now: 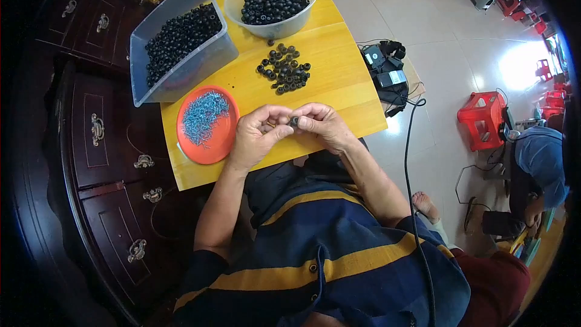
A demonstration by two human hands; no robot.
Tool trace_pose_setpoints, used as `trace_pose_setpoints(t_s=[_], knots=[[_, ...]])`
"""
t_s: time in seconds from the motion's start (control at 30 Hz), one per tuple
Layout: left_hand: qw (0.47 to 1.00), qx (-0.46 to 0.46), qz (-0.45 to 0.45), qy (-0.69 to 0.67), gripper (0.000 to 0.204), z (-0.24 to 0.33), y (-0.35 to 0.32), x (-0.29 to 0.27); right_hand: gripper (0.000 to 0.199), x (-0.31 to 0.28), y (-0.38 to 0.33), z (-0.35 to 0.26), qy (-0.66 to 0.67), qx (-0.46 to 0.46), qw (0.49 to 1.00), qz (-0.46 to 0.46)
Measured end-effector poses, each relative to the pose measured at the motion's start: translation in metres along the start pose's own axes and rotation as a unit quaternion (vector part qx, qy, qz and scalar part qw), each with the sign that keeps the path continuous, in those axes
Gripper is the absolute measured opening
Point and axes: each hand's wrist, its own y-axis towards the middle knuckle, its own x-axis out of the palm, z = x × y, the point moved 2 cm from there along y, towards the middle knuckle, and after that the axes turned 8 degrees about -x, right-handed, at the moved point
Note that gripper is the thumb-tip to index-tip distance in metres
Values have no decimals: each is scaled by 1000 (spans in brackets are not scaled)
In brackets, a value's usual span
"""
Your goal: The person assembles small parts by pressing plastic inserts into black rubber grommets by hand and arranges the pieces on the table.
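Note:
Over the table's near edge, my two hands meet fingertip to fingertip. My right hand (325,127) pinches a small round black part (294,121) with a hole between thumb and fingers. My left hand (259,135) is closed beside it, thumb and fingers pinched; whatever they hold is too small to make out. A loose group of similar black parts (283,69) lies on the yellow tabletop (336,63) beyond my hands. Left of my left hand, an orange plate (227,139) holds a heap of thin blue-silver pieces (204,116).
Two containers of black parts stand at the back: a clear rectangular bin (203,63) and a round translucent bowl (272,29). Dark drawers (97,121) flank the table's left. A black cable (408,163) runs down on the right. Red stools (482,120) and a person (538,163) are farther right.

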Motion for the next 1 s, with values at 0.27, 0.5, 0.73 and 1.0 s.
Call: trace_pose_setpoints(t_s=[0.27, 0.5, 0.73, 1.0], knots=[[987, -16, -142, 77, 39, 24, 3, -4, 35, 12, 3, -17, 2, -12, 995, -102], [983, 53, -149, 90, 37, 19, 4, -3, 36, 7, 6, -13, 10, 12, 992, -128], [980, 55, -141, 128, 32, 16, 6, -7, 31, 6, 6, -8, 7, 9, 994, -110], [992, 11, -100, 77, 33, 11, 4, -3, 25, 9, 8, -9, 17, 1, 997, -73]])
